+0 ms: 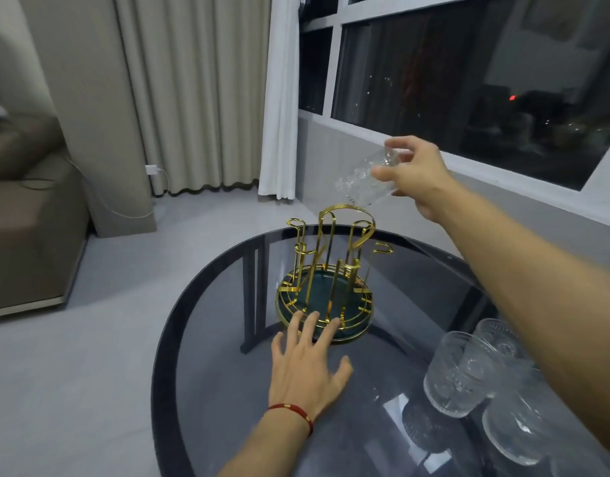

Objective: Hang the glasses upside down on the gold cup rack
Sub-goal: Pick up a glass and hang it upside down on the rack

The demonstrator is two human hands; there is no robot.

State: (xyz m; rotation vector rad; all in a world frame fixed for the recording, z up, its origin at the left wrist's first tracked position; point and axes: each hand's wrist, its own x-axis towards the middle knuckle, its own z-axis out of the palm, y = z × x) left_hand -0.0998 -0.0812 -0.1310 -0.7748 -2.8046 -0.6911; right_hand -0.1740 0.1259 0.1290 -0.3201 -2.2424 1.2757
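The gold cup rack (334,263) stands on a dark glass table (227,390), its wire arms rising from a round green base; no glass hangs on it. My right hand (417,173) holds a clear patterned glass (360,180) by its base, tilted mouth-down just above the rack's top loop. My left hand (307,366) lies flat with fingers spread, its fingertips touching the front rim of the rack's base. Several more clear glasses (465,373) stand upright at the table's near right, partly hidden by my right forearm.
A brown sofa (25,218) stands at the left. Beige curtains (193,98) and a white curtain hang at the back, with a dark window (468,74) to the right. A white charger and cable (152,173) run along the grey floor.
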